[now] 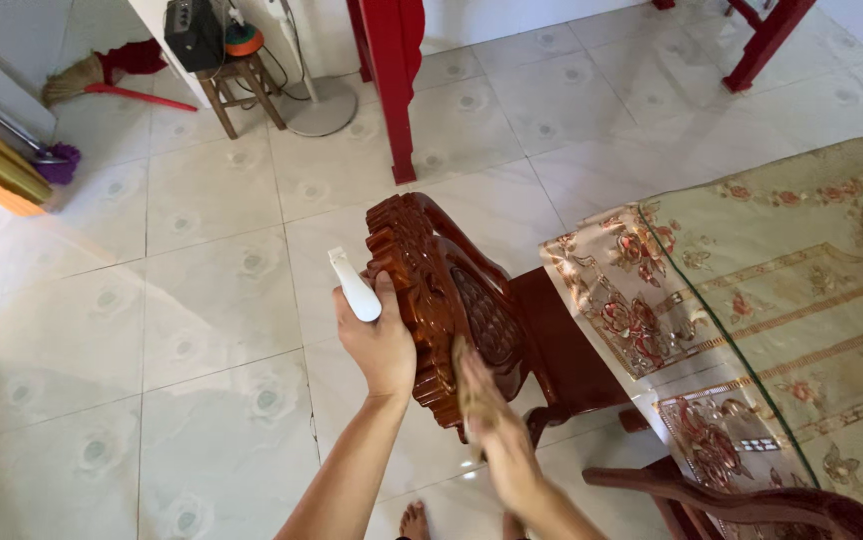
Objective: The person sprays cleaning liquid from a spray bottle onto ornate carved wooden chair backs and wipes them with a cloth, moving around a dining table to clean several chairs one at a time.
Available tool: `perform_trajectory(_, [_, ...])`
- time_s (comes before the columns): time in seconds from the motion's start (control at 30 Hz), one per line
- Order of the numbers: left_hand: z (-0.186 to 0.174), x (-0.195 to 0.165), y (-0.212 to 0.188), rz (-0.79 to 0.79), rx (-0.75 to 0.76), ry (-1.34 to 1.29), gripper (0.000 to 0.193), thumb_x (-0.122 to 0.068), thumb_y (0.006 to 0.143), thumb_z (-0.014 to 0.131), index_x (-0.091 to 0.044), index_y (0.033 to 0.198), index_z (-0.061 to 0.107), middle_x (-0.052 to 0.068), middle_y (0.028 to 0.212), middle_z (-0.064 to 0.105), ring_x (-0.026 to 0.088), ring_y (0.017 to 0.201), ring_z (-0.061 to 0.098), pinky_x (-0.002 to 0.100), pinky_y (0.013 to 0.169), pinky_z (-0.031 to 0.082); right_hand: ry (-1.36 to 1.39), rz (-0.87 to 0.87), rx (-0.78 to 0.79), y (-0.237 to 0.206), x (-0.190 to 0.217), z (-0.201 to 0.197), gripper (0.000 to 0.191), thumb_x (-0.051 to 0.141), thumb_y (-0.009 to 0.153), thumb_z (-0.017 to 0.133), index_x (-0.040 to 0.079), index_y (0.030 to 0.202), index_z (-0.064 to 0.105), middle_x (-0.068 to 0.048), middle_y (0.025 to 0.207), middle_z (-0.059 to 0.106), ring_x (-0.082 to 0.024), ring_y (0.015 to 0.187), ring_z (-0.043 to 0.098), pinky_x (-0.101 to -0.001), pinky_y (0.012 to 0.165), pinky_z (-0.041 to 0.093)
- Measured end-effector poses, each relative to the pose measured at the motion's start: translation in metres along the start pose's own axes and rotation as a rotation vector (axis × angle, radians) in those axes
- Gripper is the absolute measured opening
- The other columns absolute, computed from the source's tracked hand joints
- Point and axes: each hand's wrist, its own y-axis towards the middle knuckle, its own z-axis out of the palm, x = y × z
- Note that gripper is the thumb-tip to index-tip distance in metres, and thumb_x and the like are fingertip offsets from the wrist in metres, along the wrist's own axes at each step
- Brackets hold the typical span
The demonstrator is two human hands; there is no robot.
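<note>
My left hand [380,345] grips a white spray bottle [353,286] and rests against the top edge of a carved dark-red wooden chair back [422,290]. My right hand [482,405] is blurred and presses a small yellowish cloth [464,370] against the chair back's carved face, lower down. The chair's seat [562,340] points toward a table at the right. My bare feet [415,522] show at the bottom.
A glass-topped table [802,290] with a floral cloth fills the right side. Another wooden chair's curved arm [742,500] is at the bottom right. Red furniture legs [395,90], a small stool [237,90], a fan base [320,115] and brooms [102,80] stand on the tiled floor beyond.
</note>
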Motion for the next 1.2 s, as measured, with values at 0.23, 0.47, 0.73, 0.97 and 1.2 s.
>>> perform_trajectory(0.23, [-0.003, -0.017, -0.003, -0.035, 0.021, 0.013, 0.030, -0.029, 0.099, 0.069, -0.002, 0.100, 0.057, 0.007, 0.083, 0.061, 0.020, 0.074, 0.056, 0.036, 0.071, 0.049, 0.231, 0.125, 0.023, 0.062, -0.045, -0.011, 0.069, 0.039, 0.102, 0.034, 0.003, 0.160, 0.023, -0.009, 0.173, 0.012, -0.023, 0.160, 0.005, -0.0370, 0.126, 0.004])
perform_trajectory(0.47, [-0.012, -0.006, -0.009, -0.103, 0.070, 0.003, 0.036, -0.033, 0.102, 0.070, -0.002, 0.099, 0.051, 0.004, 0.083, 0.054, 0.014, 0.074, 0.050, 0.032, 0.069, 0.046, 0.107, 0.154, 0.032, 0.014, -0.063, -0.012, 0.058, 0.030, 0.102, 0.035, 0.000, 0.150, 0.045, -0.011, 0.175, 0.019, -0.025, 0.163, 0.013, -0.0393, 0.129, 0.009])
perform_trajectory(0.73, [-0.006, 0.014, -0.008, -0.012, -0.035, 0.029, 0.029, -0.029, 0.103, 0.066, -0.002, 0.106, 0.056, 0.003, 0.090, 0.060, 0.013, 0.081, 0.054, 0.029, 0.076, 0.048, 0.116, 0.070, 0.171, 0.090, -0.091, -0.001, 0.081, 0.059, 0.102, 0.017, 0.009, 0.165, 0.010, -0.009, 0.176, -0.001, -0.025, 0.162, -0.001, -0.0439, 0.130, 0.002])
perform_trajectory(0.97, [-0.003, 0.034, -0.001, -0.089, -0.107, 0.166, 0.034, -0.033, 0.100, 0.069, -0.002, 0.103, 0.058, 0.003, 0.085, 0.065, 0.012, 0.078, 0.057, 0.030, 0.073, 0.050, 0.089, 0.065, 0.235, 0.236, -0.131, 0.018, 0.074, 0.057, 0.106, 0.015, 0.017, 0.165, -0.003, -0.008, 0.175, -0.013, -0.025, 0.161, -0.012, -0.0459, 0.129, -0.004])
perform_trajectory(1.2, [-0.007, 0.050, 0.004, -0.063, -0.094, 0.257, 0.034, -0.035, 0.102, 0.068, -0.003, 0.102, 0.059, 0.003, 0.082, 0.061, 0.013, 0.077, 0.055, 0.030, 0.073, 0.049, 0.285, 0.054, 0.154, 0.244, -0.141, 0.032, 0.077, 0.045, 0.106, 0.029, 0.012, 0.167, -0.003, -0.011, 0.176, -0.007, -0.029, 0.163, -0.005, -0.0465, 0.130, -0.002])
